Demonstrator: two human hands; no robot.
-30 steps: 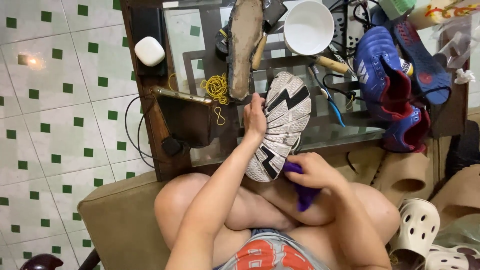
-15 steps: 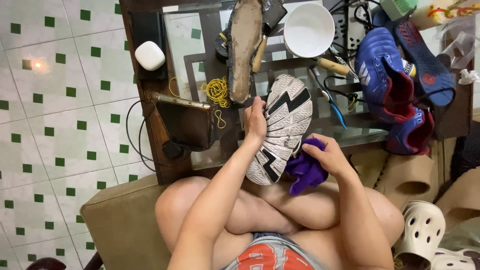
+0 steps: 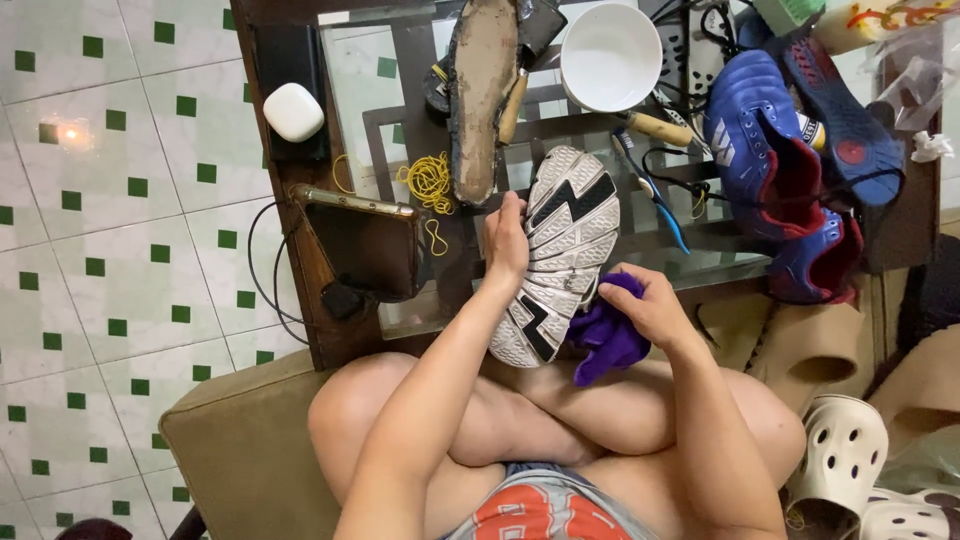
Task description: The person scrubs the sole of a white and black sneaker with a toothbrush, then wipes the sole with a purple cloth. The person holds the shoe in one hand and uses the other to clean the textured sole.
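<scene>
My left hand grips a white and black shoe sole by its left edge, tread side up, over my crossed legs. At the sole's right edge, my right hand clutches a bunched purple cloth pressed against the lower side of the sole. A worn brown sole lies on the glass table just beyond the held sole.
On the table are a white bowl, a blue and red shoe, yellow rubber bands, tools with wooden handles, a phone and a white earbud case. Beige clogs lie at the right. I sit on a tan cushion.
My right hand with the purple cloth has moved up from below the sole to its right edge. My left hand keeps its hold and the sole has barely shifted.
</scene>
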